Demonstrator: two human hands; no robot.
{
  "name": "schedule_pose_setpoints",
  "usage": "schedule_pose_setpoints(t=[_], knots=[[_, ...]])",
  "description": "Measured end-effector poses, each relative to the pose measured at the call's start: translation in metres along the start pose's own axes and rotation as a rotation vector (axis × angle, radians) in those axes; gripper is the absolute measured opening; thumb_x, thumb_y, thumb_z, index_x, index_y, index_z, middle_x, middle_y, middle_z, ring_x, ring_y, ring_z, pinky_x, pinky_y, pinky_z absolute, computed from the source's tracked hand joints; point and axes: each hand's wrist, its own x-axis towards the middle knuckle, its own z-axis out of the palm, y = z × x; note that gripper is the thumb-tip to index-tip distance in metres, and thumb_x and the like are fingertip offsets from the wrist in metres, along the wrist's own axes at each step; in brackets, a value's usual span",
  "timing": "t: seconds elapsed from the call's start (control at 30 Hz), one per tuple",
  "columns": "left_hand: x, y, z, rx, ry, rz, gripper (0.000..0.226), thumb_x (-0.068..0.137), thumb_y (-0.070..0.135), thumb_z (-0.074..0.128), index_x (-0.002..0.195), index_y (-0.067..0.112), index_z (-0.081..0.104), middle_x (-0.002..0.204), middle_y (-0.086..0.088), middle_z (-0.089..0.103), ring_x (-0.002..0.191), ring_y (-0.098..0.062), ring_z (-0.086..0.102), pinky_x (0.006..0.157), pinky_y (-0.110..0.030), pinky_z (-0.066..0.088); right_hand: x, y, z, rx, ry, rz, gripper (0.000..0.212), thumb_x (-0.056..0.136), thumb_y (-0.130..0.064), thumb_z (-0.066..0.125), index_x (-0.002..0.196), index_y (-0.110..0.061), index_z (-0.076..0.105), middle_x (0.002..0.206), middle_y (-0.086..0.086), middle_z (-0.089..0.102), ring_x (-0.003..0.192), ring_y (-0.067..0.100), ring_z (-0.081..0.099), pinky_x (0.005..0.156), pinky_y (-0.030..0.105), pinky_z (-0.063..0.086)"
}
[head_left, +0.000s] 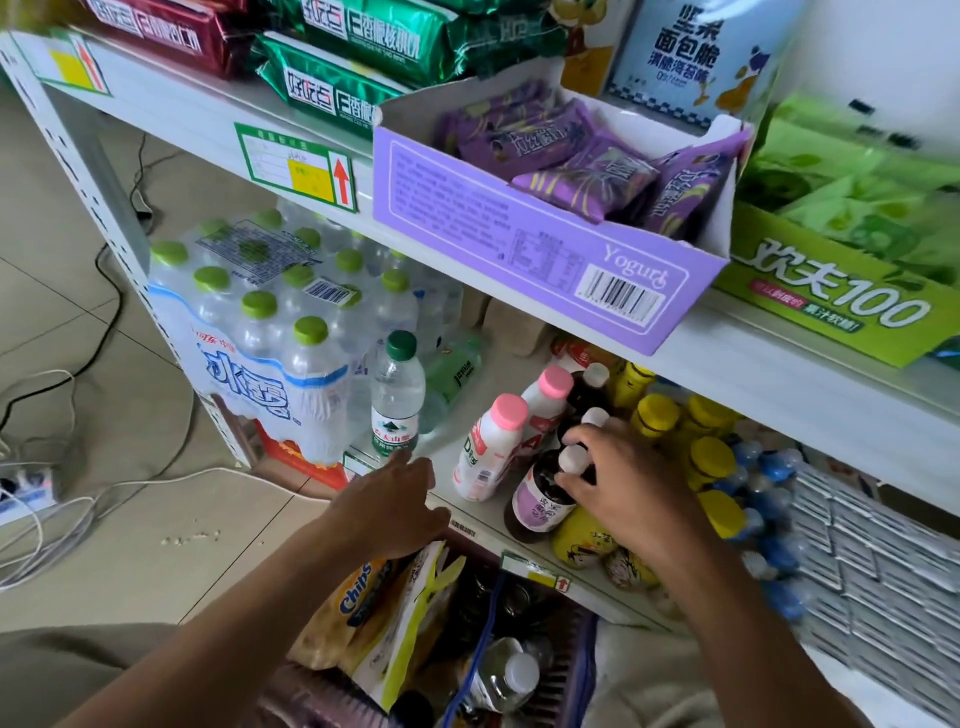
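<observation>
The dark bottle (535, 506) with the purple label stands on the low shelf (485, 517), just right of the pink-cap bottle (488, 447) and very close to it. It looks full, so I think it is a bit heavy for its size. Its side is hard and smooth and may slip. It could be glass, so a fall might break it. The best place to hold is round the neck or the fat middle, not only the white cap (574, 460). Its long way runs from bottom to cap, and the cap points up. The right hand (618, 483) curls its fingers round the neck. The left hand (395, 499) is flat, fingers spread, holding nothing, down-left of the pink-cap bottle. Yellow-cap bottles (654, 415) stand to its right
</observation>
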Motion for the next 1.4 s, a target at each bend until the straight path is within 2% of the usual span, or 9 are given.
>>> schedule_pose_setpoints(t=[0.2, 0.47, 0.57, 0.67, 0.87, 1.03, 1.17, 1.27, 1.4], knots=[[-0.005, -0.004, 0.013, 0.066, -0.086, 0.05, 0.045, 0.094, 0.055, 0.049, 0.129, 0.027, 0.052, 0.128, 0.006, 0.048, 0.12, -0.022, 0.058, 0.104, -0.047, 0.048, 0.005, -0.003, 0.017, -0.126, -0.024, 0.039, 0.036, 0.101, -0.043, 0.059, 0.123, -0.016, 0.053, 0.119, 0.007, 0.069, 0.114, 0.028, 0.064, 0.069, 0.031, 0.038], [-0.016, 0.002, 0.019, -0.074, -0.047, 0.238, 0.03, 0.095, 0.048, 0.061, 0.122, 0.035, 0.057, 0.116, 0.015, 0.063, 0.108, -0.005, 0.062, 0.095, -0.027, 0.05, 0.005, -0.021, 0.019, -0.005, 0.031, -0.089, 0.034, 0.09, -0.043, 0.067, 0.093, -0.02, 0.041, 0.085, 0.005, 0.06, 0.089, 0.03, 0.064, 0.063, 0.033, 0.03], [-0.029, 0.017, 0.018, -0.073, 0.055, 0.328, 0.055, 0.092, 0.058, 0.064, 0.138, 0.038, 0.042, 0.126, 0.013, 0.062, 0.112, -0.007, 0.064, 0.09, -0.028, 0.052, -0.01, -0.025, 0.012, 0.095, 0.076, -0.145, 0.04, 0.085, -0.049, 0.071, 0.081, -0.023, 0.041, 0.069, -0.002, 0.054, 0.07, 0.024, 0.058, 0.058, 0.038, 0.037], [-0.04, 0.028, 0.017, 0.07, 0.243, 0.337, 0.09, 0.085, 0.074, 0.061, 0.154, 0.029, 0.025, 0.143, 0.007, 0.055, 0.122, -0.016, 0.059, 0.095, -0.033, 0.049, -0.028, -0.027, -0.002, 0.291, 0.181, -0.221, 0.045, 0.084, -0.054, 0.073, 0.073, -0.022, 0.044, 0.058, 0.0, 0.051, 0.058, 0.019, 0.052, 0.052, 0.024, 0.036], [-0.06, 0.046, 0.008, -0.095, 0.336, 0.341, 0.062, 0.085, 0.078, 0.057, 0.13, 0.038, 0.04, 0.093, 0.011, 0.069, 0.071, -0.007, 0.058, 0.063, -0.022, 0.033, -0.037, -0.035, -0.02, 0.472, 0.183, -0.307, 0.044, 0.087, -0.055, 0.073, 0.075, -0.018, 0.053, 0.06, 0.0, 0.058, 0.058, 0.019, 0.055, 0.052, 0.026, 0.041], [-0.059, 0.043, 0.007, -0.198, 0.244, 0.375, 0.058, 0.079, 0.077, 0.065, 0.12, 0.039, 0.05, 0.094, 0.019, 0.067, 0.075, -0.002, 0.058, 0.061, -0.007, 0.037, -0.038, -0.027, -0.025, 0.502, 0.098, -0.321, 0.04, 0.089, -0.053, 0.073, 0.078, -0.02, 0.054, 0.061, 0.003, 0.057, 0.058, 0.019, 0.052, 0.052, 0.03, 0.041], [-0.052, 0.045, 0.011, -0.301, 0.193, 0.342, 0.052, 0.073, 0.073, 0.073, 0.108, 0.043, 0.05, 0.084, 0.021, 0.066, 0.077, 0.007, 0.062, 0.064, -0.011, 0.041, -0.035, -0.027, -0.021, 0.566, 0.102, -0.262, 0.043, 0.089, -0.057, 0.072, 0.085, -0.017, 0.057, 0.068, 0.004, 0.065, 0.063, 0.02, 0.06, 0.06, 0.042, 0.049], [-0.042, 0.049, 0.018, -0.371, 0.173, 0.272, 0.062, 0.067, 0.073, 0.078, 0.115, 0.043, 0.053, 0.094, 0.02, 0.071, 0.083, 0.006, 0.066, 0.071, -0.018, 0.051, -0.029, -0.024, -0.018, 0.494, 0.097, -0.188, 0.039, 0.082, -0.054, 0.079, 0.087, -0.022, 0.058, 0.072, -0.004, 0.069, 0.067, 0.012, 0.065, 0.059, 0.031, 0.051], [-0.029, 0.054, 0.023, -0.403, 0.116, 0.238, 0.043, 0.084, 0.042, 0.08, 0.12, 0.035, 0.056, 0.089, 0.015, 0.073, 0.077, 0.01, 0.067, 0.061, -0.009, 0.048, -0.021, -0.022, -0.01, 0.255, 0.12, -0.143, 0.035, 0.084, -0.047, 0.077, 0.081, -0.024, 0.052, 0.058, -0.008, 0.05, 0.057, 0.009, 0.048, 0.05, 0.018, 0.03]])
